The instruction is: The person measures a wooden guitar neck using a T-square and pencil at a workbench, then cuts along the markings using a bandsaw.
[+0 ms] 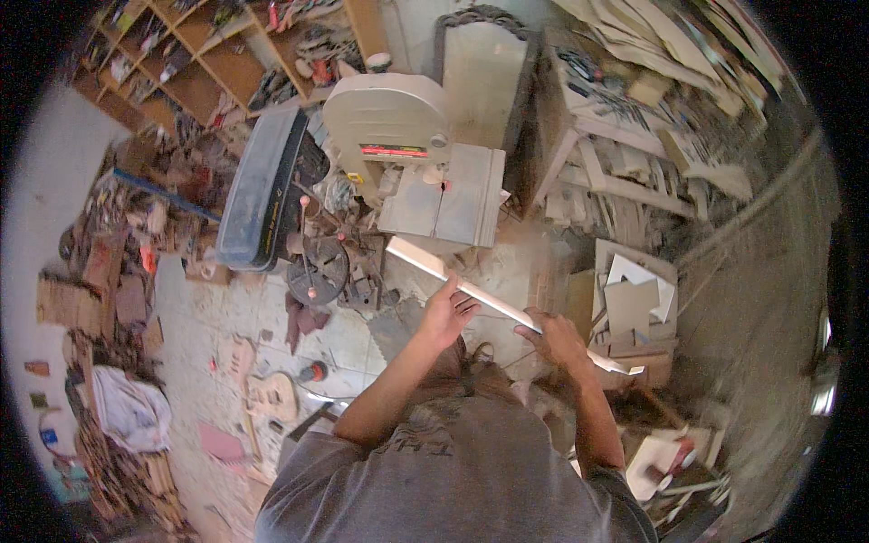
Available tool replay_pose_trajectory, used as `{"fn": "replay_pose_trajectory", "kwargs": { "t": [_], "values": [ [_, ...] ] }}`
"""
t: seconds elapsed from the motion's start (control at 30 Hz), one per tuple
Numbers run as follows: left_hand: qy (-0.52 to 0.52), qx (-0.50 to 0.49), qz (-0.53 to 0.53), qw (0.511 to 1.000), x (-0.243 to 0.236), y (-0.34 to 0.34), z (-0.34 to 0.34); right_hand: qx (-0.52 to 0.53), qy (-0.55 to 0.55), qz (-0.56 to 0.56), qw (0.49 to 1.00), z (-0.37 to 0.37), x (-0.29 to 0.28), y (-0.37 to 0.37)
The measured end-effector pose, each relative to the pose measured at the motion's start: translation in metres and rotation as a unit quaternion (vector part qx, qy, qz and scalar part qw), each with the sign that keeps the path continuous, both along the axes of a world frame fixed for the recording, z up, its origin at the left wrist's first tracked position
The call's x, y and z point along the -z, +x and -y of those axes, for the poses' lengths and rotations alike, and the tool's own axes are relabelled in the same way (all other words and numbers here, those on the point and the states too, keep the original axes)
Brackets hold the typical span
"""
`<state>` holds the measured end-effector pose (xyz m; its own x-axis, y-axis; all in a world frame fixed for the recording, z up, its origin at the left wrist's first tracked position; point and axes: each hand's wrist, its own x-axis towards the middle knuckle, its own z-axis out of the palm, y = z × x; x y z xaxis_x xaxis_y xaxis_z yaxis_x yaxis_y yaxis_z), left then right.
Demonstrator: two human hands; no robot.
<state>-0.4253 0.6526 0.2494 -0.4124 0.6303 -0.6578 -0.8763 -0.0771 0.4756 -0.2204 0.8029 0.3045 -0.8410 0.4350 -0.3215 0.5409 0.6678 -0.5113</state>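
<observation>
A long, narrow piece of pale wood, shaped like a guitar neck blank, slants across in front of my body. Its wider end lies at the left, close to the near edge of the band saw table; the other end reaches down to the right. My left hand holds it from below near the wide end, thumb and fingers around its edge. Farther along, my right hand grips it from above, with the fingers wrapped over it. The band saw stands just beyond the wood.
A drill press stands left of the saw. On the floor at left lie pale guitar bodies and a white sack. A cluttered workbench fills the far right, with a box of flat boards nearer. Cubby shelves are behind.
</observation>
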Motion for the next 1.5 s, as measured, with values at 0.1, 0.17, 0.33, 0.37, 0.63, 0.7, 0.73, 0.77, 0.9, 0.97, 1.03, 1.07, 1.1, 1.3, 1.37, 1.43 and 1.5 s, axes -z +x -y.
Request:
{"fn": "replay_pose_trajectory", "kwargs": {
  "t": [0.1,0.17,0.33,0.37,0.63,0.7,0.73,0.77,0.9,0.97,1.03,1.07,1.1,1.3,1.37,1.43,1.5],
  "values": [
    [-0.019,-0.001,-0.027,0.999,0.040,-0.031,-0.025,0.005,-0.007,0.064,0.998,-0.058,0.020,-0.025],
    [0.004,-0.040,-0.066,0.997,0.081,-0.059,-0.036,-0.013,0.023,0.102,0.994,-0.095,0.045,-0.036],
    [-0.041,-0.064,-0.100,0.992,0.100,-0.118,-0.082,-0.045,0.027,-0.002,0.999,-0.145,0.091,-0.052],
    [-0.048,-0.071,-0.103,0.991,0.104,-0.121,-0.091,-0.051,0.024,-0.002,0.998,-0.156,0.092,-0.057],
    [-0.148,-0.043,-0.157,0.976,0.102,-0.157,-0.134,-0.104,0.099,-0.057,0.988,-0.210,0.116,-0.086],
    [-0.191,-0.001,-0.177,0.965,0.100,-0.164,-0.140,-0.083,0.039,0.003,0.996,-0.222,0.100,-0.109],
    [-0.216,0.020,-0.185,0.958,0.102,-0.163,-0.139,-0.074,0.005,0.035,0.997,-0.225,0.097,-0.115],
    [-0.236,0.027,-0.200,0.950,0.107,-0.161,-0.141,-0.076,-0.006,0.040,0.996,-0.232,0.102,-0.115],
    [-0.276,-0.007,-0.214,0.937,0.119,-0.150,-0.153,-0.105,-0.066,0.028,0.992,-0.264,0.121,-0.119],
    [-0.291,-0.051,-0.214,0.931,0.114,-0.144,-0.158,-0.121,-0.096,0.038,0.987,-0.274,0.130,-0.121],
    [-0.317,-0.101,-0.221,0.917,0.099,-0.134,-0.172,-0.147,-0.114,0.084,0.979,-0.287,0.134,-0.121],
    [-0.325,-0.110,-0.231,0.911,0.096,-0.131,-0.175,-0.150,-0.125,0.084,0.977,-0.291,0.139,-0.119],
    [-0.332,-0.111,-0.225,0.909,0.095,-0.130,-0.178,-0.155,-0.132,0.082,0.976,-0.295,0.143,-0.117],
    [-0.368,-0.099,-0.210,0.900,0.073,-0.131,-0.193,-0.159,-0.150,0.118,0.969,-0.310,0.119,-0.132],
    [-0.373,-0.080,-0.187,0.905,0.068,-0.133,-0.197,-0.151,-0.164,0.125,0.967,-0.314,0.120,-0.133],
    [-0.376,-0.062,-0.173,0.908,0.066,-0.135,-0.197,-0.147,-0.192,0.133,0.961,-0.320,0.128,-0.134],
    [-0.377,-0.048,-0.163,0.910,0.063,-0.135,-0.196,-0.160,-0.181,0.146,0.959,-0.321,0.128,-0.137]
  ]
}}
